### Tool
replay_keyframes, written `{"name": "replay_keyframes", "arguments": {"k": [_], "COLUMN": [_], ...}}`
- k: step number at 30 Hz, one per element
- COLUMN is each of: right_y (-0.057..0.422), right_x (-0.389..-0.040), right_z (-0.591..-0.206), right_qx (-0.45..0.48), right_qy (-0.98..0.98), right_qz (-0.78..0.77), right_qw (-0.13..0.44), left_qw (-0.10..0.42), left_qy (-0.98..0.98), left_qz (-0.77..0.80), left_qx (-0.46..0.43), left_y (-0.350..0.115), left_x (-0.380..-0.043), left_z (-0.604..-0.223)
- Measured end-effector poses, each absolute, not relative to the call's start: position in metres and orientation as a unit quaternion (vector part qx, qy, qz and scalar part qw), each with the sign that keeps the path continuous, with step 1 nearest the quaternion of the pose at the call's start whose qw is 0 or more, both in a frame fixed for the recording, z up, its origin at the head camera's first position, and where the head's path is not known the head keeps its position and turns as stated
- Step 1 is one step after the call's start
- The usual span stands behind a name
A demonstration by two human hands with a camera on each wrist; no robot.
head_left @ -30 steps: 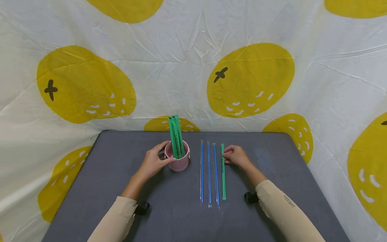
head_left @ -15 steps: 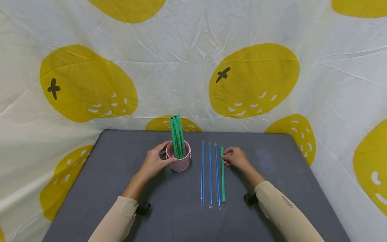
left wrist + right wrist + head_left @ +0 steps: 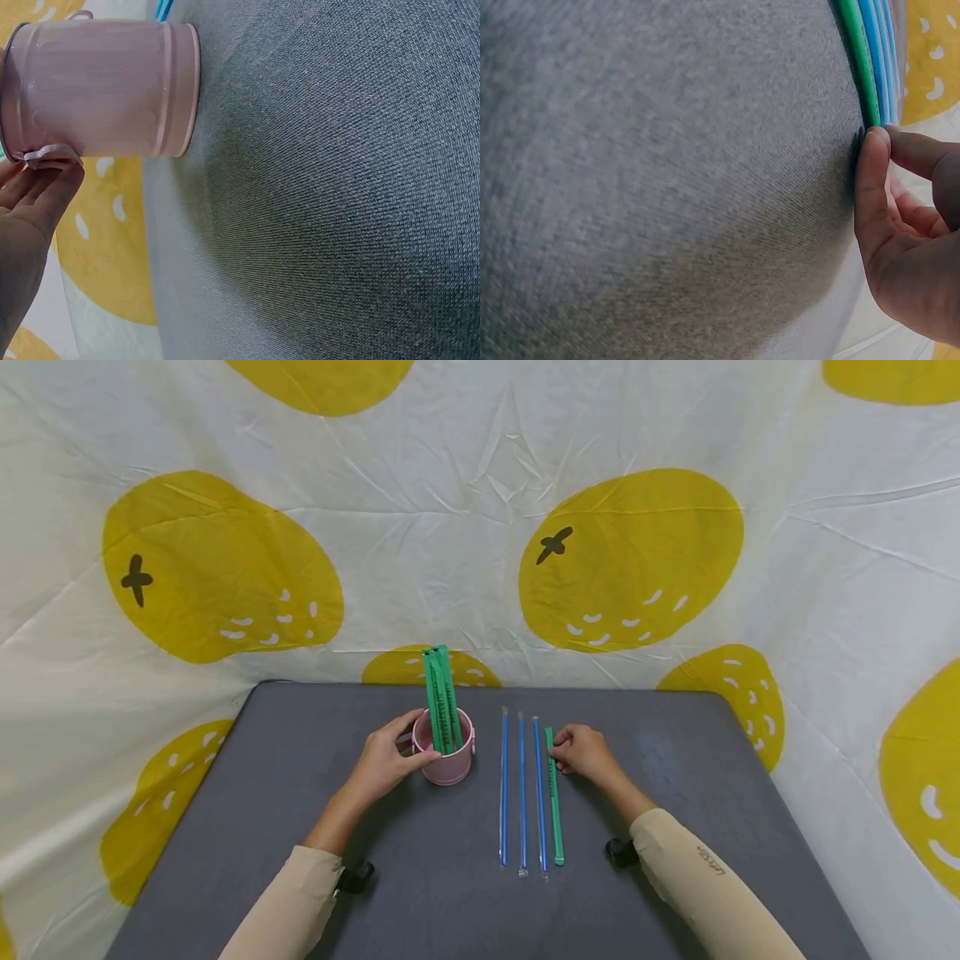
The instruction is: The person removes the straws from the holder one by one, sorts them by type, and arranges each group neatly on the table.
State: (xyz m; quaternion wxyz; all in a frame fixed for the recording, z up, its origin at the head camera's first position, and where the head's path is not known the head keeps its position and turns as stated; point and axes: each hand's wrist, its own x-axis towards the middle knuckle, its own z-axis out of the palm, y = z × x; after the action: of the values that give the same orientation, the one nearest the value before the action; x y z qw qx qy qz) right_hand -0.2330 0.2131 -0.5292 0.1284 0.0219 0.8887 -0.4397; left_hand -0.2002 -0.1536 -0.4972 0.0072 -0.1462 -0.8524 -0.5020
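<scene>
A small pink bucket stands upright on the table, with several green paper-wrapped straws leaning in it. My left hand holds it from the left, thumb at the near rim; in the left wrist view its fingers touch the side of the bucket by the handle joint. A single green wrapped straw lies on the table. My right hand pinches it near its far end between thumb and index finger, seen also on the straw in the right wrist view.
Three blue straws in clear wrappers, a left one, a middle one and a right one, lie side by side between bucket and green straw. Behind the dark grey table hangs a white cloth printed with yellow fruit.
The right hand has drawn the green straw slightly toward me, and its far end now sits closer to the blue straws. The left hand stays at the bucket. The view shifted slightly.
</scene>
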Motion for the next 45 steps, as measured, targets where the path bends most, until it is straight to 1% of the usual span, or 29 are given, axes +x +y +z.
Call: {"name": "replay_keyframes", "arguments": {"k": [6,14,19,27,36,45], "right_y": [0.217,0.207,0.184,0.136,0.094,0.07], "right_x": [-0.238,-0.249,-0.256,-0.278,-0.293,-0.291], "right_z": [-0.526,-0.505,-0.488,-0.465,-0.457,-0.448], "right_qx": [0.008,-0.039,-0.087,-0.118,-0.152,-0.166], "right_qy": [0.896,0.902,0.874,0.808,0.79,0.79], "right_qz": [-0.429,-0.42,-0.472,-0.574,-0.591,-0.588], "right_qw": [0.114,0.09,0.079,0.061,0.06,0.057], "left_qw": [0.008,0.017,0.011,0.011,0.016,0.016], "left_qy": [-0.853,-0.853,-0.854,-0.853,-0.853,-0.849], "left_qz": [-0.501,-0.501,-0.501,-0.502,-0.5,-0.507], "left_qx": [-0.142,-0.147,-0.143,-0.142,-0.145,-0.147], "left_y": [-0.153,-0.154,-0.154,-0.155,-0.155,-0.153], "left_x": [-0.2,-0.2,-0.2,-0.204,-0.205,-0.204], "left_z": [-0.497,-0.5,-0.5,-0.5,-0.5,-0.5]}}
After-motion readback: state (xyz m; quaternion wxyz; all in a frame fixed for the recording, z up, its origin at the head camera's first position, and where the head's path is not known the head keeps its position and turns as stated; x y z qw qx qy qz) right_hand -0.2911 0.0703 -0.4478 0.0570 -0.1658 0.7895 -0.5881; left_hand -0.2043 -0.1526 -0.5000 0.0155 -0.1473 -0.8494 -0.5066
